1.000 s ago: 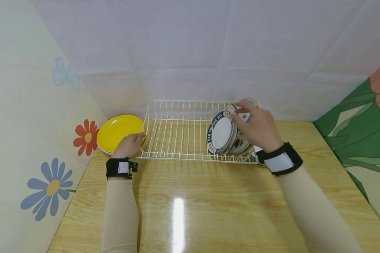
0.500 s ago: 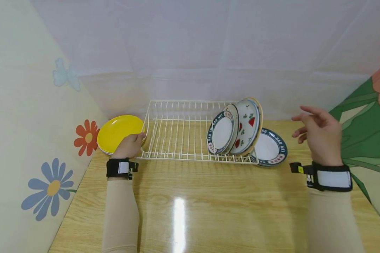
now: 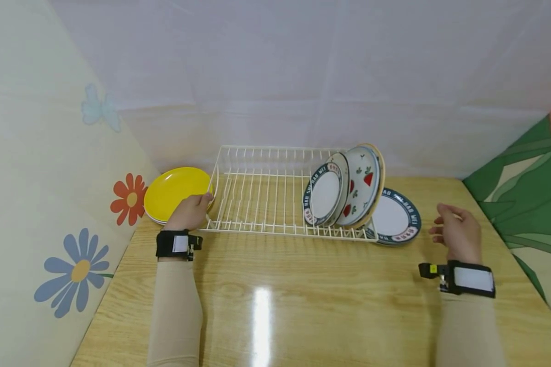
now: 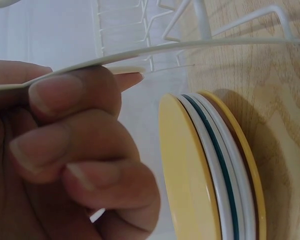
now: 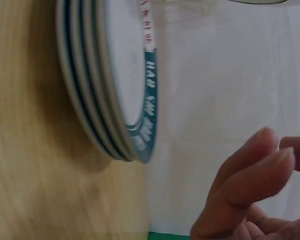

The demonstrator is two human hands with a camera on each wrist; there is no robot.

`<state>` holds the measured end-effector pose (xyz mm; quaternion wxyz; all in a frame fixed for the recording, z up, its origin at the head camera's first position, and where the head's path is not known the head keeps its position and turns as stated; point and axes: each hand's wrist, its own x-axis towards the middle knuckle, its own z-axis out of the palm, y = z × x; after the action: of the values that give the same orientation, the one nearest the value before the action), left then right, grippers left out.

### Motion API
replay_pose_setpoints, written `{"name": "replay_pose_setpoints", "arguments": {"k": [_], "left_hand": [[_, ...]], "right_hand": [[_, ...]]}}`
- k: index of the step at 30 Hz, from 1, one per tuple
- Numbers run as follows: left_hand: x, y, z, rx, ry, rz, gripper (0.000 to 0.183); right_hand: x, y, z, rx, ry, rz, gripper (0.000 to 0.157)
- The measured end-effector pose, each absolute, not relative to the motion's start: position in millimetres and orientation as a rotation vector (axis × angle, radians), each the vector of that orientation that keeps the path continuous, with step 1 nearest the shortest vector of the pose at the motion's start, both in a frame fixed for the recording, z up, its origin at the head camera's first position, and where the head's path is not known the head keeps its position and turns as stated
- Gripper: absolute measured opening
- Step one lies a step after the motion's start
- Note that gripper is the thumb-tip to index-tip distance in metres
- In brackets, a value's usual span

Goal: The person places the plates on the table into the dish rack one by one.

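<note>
My left hand (image 3: 188,211) grips the left end of a white wire dish rack (image 3: 266,233); in the left wrist view its fingers (image 4: 85,140) curl under the rack's wire. Several plates lean upright in the rack's right part: a blue-rimmed lettered plate (image 3: 325,194) in front, a strawberry-patterned plate (image 3: 360,196) and an orange-edged one behind. My right hand (image 3: 461,232), its fingers loosely bent and holding nothing, hovers right of a stack of blue-rimmed plates (image 3: 392,216). The right wrist view shows this stack (image 5: 127,70) edge-on, apart from the fingers.
Left of the rack, close to my left hand, lies a stack of plates topped by a yellow plate (image 3: 176,191). Everything stands on a wooden table (image 3: 321,285). A pale cloth (image 3: 275,76) hangs behind, with flower-printed panels at both sides.
My right hand has left the plates in the rack, swung right past the blue-rimmed stack, then lowered toward the table. My left hand stays on the rack.
</note>
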<state>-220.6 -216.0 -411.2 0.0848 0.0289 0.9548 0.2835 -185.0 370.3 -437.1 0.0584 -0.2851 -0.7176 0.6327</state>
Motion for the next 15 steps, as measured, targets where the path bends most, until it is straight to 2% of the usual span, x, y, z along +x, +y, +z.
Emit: {"name": "replay_pose_setpoints", "arguments": {"k": [2, 5, 12, 15], "left_hand": [[-221, -215, -412, 0.073, 2.834, 0.845, 0.060], [-221, -213, -412, 0.068, 2.828, 0.850, 0.059], [-221, -214, -413, 0.053, 2.851, 0.844, 0.057], [-221, -215, -412, 0.051, 2.863, 0.839, 0.058]], "right_hand": [[-185, 375, -447, -0.892, -2.317, 1.809, 0.073], [-184, 382, -460, -0.854, -2.554, 1.596, 0.082], [-194, 384, -478, -0.719, -2.949, 1.371, 0.091], [-198, 378, -482, -0.708, -3.010, 1.359, 0.087]]}}
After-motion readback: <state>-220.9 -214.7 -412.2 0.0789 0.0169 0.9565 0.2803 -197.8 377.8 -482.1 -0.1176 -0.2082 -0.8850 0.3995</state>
